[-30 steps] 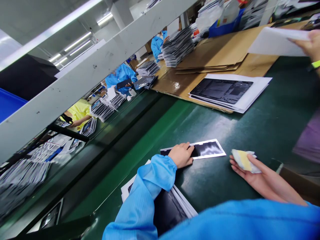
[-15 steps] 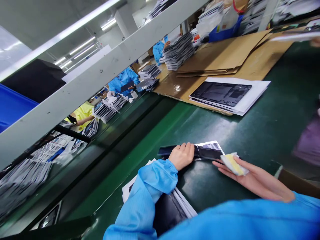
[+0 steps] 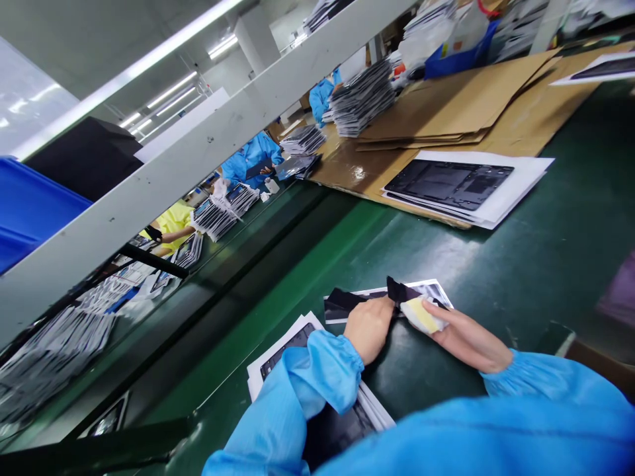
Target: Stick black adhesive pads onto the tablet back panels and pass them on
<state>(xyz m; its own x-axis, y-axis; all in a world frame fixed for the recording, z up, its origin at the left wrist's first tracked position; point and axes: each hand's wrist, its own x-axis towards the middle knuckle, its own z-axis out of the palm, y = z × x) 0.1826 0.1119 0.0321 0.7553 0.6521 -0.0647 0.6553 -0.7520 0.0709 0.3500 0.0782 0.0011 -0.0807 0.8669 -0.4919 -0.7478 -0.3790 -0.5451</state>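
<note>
Closest in, the left sleeve lies right over the pile of white sheets and dark panels on the near side of the left hand. Can't tell if it's touching, but if that elbow swings, I'd bet the pile gets nudged out of line.

Now the fiddly bit. The left hand is curled closed around a floppy black film, with corners sticking up on either side of it. Fingertips are hidden, so no clue how firm the grip is. The film's already bent, so a hard tug could crease or tear it, imo. The right hand, just beside it, has a folded yellow-and-white pad pinched between thumb and fingers, right up against the film's raised end. Easy way for the two to snag, or for the pad to slip loose if the pinch relaxes.

Just past the hands, the white-edged strip sits flat on the table, partly under the film. Nothing seems to be pinning it, so it could skid along with a pull.

Farther out beyond both hands, another dark panel rests on white sheets by the cardboard. Probably safe unless someone reaches across carelessly.
</note>
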